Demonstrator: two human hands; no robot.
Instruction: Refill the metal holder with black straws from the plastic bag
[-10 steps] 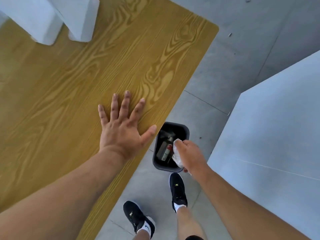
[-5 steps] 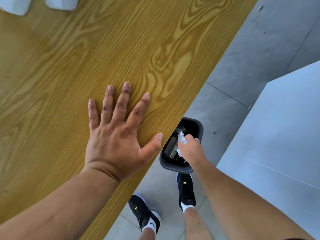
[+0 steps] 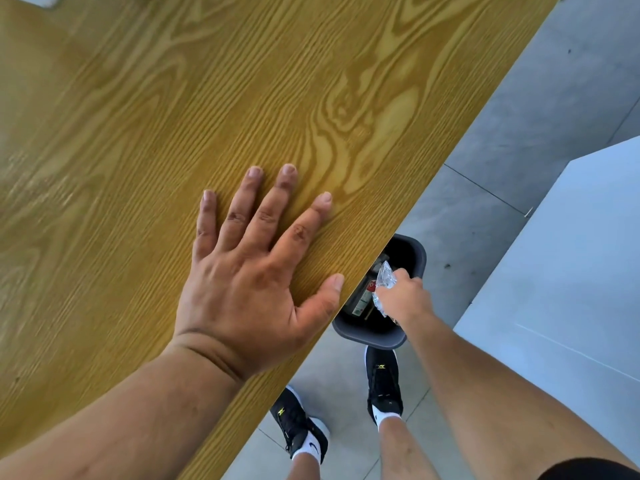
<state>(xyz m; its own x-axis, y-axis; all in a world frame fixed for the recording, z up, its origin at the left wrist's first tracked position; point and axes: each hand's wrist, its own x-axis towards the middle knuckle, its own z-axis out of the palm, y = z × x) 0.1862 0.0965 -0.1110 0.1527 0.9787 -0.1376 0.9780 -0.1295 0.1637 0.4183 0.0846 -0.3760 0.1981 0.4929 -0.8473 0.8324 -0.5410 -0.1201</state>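
Head view — crumpled plastic bag [image 3: 385,282] in right hand [image 3: 403,299] — above bin [image 3: 414,251].

The crumpled clear plastic bag [image 3: 385,283] is clutched over the dark bin [image 3: 414,251].

Wooden table [image 3: 242,81]; dark bin [image 3: 414,251] on grey floor [image 3: 519,109], bottles inside; black shoes [image 3: 382,379].

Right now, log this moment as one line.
left hand flat on table | right hand holds crumpled plastic bag over bin | holder unseen
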